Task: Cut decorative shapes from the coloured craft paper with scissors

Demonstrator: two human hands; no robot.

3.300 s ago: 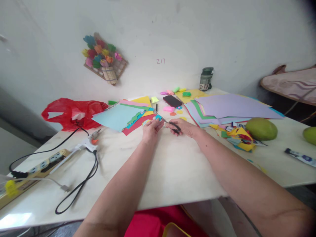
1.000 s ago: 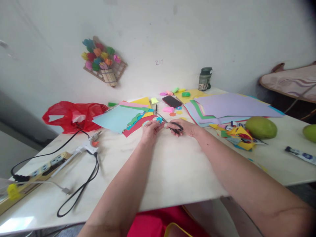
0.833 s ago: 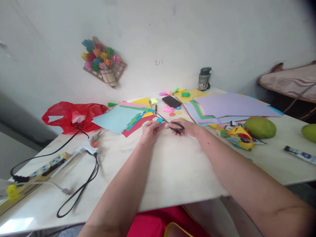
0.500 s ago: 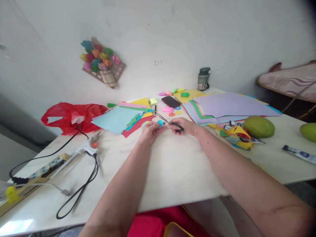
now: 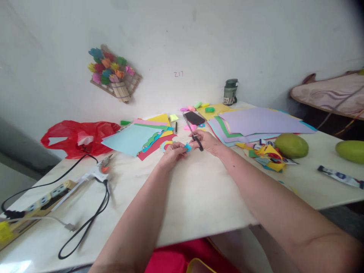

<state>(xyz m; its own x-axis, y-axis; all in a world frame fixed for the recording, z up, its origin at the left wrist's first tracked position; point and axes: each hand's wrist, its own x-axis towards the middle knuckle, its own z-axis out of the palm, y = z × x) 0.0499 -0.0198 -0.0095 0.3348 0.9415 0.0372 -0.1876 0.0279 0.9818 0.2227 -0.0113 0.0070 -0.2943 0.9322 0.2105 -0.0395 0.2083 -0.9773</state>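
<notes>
Over the middle of the table, my left hand (image 5: 174,153) pinches a small blue paper piece (image 5: 187,147). My right hand (image 5: 205,141) is wrapped round a pair of scissors (image 5: 198,143) with black handles, its blades pointing up and away from me. The fingertips of the right hand reach to the blue paper's right edge; whether they also grip it I cannot tell. Just beyond the hands lie a black phone (image 5: 195,118), a pink block (image 5: 190,127) and a black pen (image 5: 176,127). Scalloped paper strips and a red sheet (image 5: 153,148) lie beyond the left hand.
Coloured paper sheets (image 5: 261,121) are stacked at the right, near paper scraps (image 5: 269,155), a green fruit (image 5: 291,146) and a tube (image 5: 341,177). To the left are a red plastic bag (image 5: 76,132), a glue gun (image 5: 99,171) with its cord and a power strip (image 5: 48,199).
The scissors have swung from pointing left to pointing more upright, away from the paper. My right fingers have come closer to the blue paper. The view has shifted slightly.
</notes>
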